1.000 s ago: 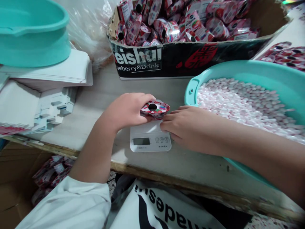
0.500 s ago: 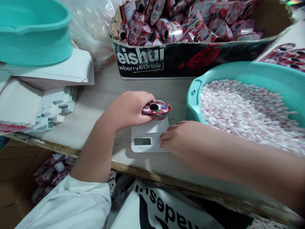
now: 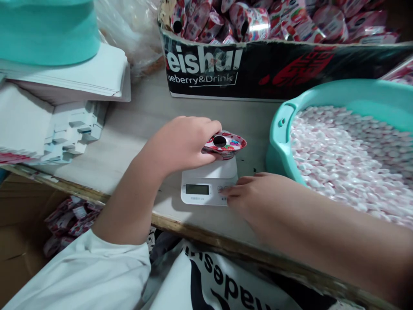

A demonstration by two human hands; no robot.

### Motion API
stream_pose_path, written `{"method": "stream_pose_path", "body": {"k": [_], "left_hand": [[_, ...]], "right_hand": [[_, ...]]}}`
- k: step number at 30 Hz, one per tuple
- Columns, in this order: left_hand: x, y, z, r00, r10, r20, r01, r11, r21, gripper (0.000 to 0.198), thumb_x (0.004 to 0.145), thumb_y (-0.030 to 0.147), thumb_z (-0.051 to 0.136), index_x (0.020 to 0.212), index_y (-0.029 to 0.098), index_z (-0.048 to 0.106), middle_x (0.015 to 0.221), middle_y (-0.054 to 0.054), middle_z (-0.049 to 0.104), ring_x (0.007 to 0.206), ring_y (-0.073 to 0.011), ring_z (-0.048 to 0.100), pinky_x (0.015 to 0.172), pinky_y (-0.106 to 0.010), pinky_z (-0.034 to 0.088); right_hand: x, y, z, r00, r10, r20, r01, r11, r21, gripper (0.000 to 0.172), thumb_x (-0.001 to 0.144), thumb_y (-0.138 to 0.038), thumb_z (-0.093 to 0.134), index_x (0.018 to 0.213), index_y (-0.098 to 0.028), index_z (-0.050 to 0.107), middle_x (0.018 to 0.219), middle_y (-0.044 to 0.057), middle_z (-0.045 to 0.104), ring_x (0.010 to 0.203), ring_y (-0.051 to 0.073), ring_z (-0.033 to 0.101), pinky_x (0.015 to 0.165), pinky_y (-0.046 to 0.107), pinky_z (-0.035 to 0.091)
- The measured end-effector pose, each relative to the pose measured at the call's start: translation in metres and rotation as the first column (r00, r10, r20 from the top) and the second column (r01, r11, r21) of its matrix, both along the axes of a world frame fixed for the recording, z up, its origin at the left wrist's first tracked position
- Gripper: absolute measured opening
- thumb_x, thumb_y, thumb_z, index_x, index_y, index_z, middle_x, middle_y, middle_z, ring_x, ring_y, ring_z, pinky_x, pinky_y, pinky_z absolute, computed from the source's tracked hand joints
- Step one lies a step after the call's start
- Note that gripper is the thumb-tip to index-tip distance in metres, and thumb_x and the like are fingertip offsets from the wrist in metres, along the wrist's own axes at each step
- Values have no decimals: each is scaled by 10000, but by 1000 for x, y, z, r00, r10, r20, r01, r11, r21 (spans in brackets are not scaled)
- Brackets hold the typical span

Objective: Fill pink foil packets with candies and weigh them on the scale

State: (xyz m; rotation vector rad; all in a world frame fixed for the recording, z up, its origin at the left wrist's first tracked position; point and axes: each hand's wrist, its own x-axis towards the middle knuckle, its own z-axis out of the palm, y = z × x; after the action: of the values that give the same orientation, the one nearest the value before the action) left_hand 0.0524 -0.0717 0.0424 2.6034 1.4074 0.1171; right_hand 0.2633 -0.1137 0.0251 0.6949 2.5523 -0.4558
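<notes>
My left hand [image 3: 183, 144] is closed around a small, shiny, fruit-printed packet [image 3: 234, 142] with a dark round opening on its upper side. It holds the packet over the white platform of a digital kitchen scale [image 3: 206, 172]; whether the packet's base rests on it is hidden. The scale's display looks blank. My right hand [image 3: 251, 193] reaches in from the right, fingertips at the buttons on the scale's front right corner. Its fingers look slightly apart and hold nothing I can see; the thumb is hidden. A turquoise basin [image 3: 280, 146] of small white-pink wrapped pieces [image 3: 338, 155] stands beside that hand.
Behind the scale is a black carton [image 3: 251, 73] full of similar packets [image 3: 254, 23]. White flat cartons [image 3: 80, 79] lie at the left under another turquoise basin [image 3: 48, 34]. More packets [image 3: 69, 219] lie in a box below the table's worn front edge [image 3: 180, 228].
The view has shifted, so the carton and right basin appear farther right. Both hands stay at the scale, and the packet stays in my left hand. The right fingertips uncover slightly more of the buttons.
</notes>
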Motion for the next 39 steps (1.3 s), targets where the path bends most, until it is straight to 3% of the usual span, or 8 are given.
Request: {"method": "stream_pose_path", "body": {"k": [5,9,15,19,23,27,34,39], "left_hand": [[2,-2,1,999,30,-15,-30,999,-22,177,882,330,589,1004,207,623,968,-59,698,836,-240,643,638,-323,368],[3,-3,-2,999,36,9,-35,998,-42,158,874,318,582,991,213,594,944,-45,695,806,-241,640,588,-321,319],[5,-1,-5,999,45,19,-43,997,-67,169,870,331,584,992,217,610,923,-59,706,782,-240,648,608,-324,358],[2,-1,-3,999,42,26,-40,995,-92,187,866,323,595,1023,224,621,975,-58,716,835,-240,655,641,-319,368],[0,-1,0,999,32,33,-29,995,-97,196,902,353,564,1035,222,622,1015,-53,710,878,-233,647,652,-313,358],[-1,0,2,1000,11,-2,-11,998,-62,174,893,357,574,972,208,619,978,-57,695,849,-228,631,634,-317,338],[-3,-1,5,996,83,-12,-84,994,-73,237,884,433,583,955,213,636,914,-62,691,803,-221,628,636,-309,364],[-9,-1,5,990,114,87,-108,992,-67,370,843,565,634,1015,238,655,1009,-52,729,878,-233,655,693,-309,414]], "right_hand": [[-7,-5,3,995,56,85,-51,997,-57,268,684,-231,742,952,-215,739,1282,44,653,1000,246,636,715,318,473],[-12,-1,6,997,39,61,-35,997,-64,308,671,-139,737,972,-204,731,1136,57,697,999,240,639,746,304,471],[-4,9,1,995,-12,-100,6,998,-60,164,748,-70,621,831,-196,684,923,15,698,912,197,631,818,313,449],[5,12,9,964,22,-266,-30,999,-26,193,726,-16,557,782,-176,650,837,10,674,799,152,594,747,272,404],[12,19,21,851,36,-525,59,985,164,246,843,-21,438,743,-159,614,791,25,643,722,119,537,669,252,354],[18,31,25,789,57,-612,179,931,317,297,897,-45,385,844,-168,650,874,21,666,789,128,562,700,258,397],[28,51,27,771,25,-636,339,829,444,319,905,-97,398,883,-180,706,941,-6,686,823,103,586,718,244,397],[22,47,30,843,-174,-510,402,833,381,374,916,-143,360,947,-171,731,973,16,692,834,97,565,724,254,344]]}}
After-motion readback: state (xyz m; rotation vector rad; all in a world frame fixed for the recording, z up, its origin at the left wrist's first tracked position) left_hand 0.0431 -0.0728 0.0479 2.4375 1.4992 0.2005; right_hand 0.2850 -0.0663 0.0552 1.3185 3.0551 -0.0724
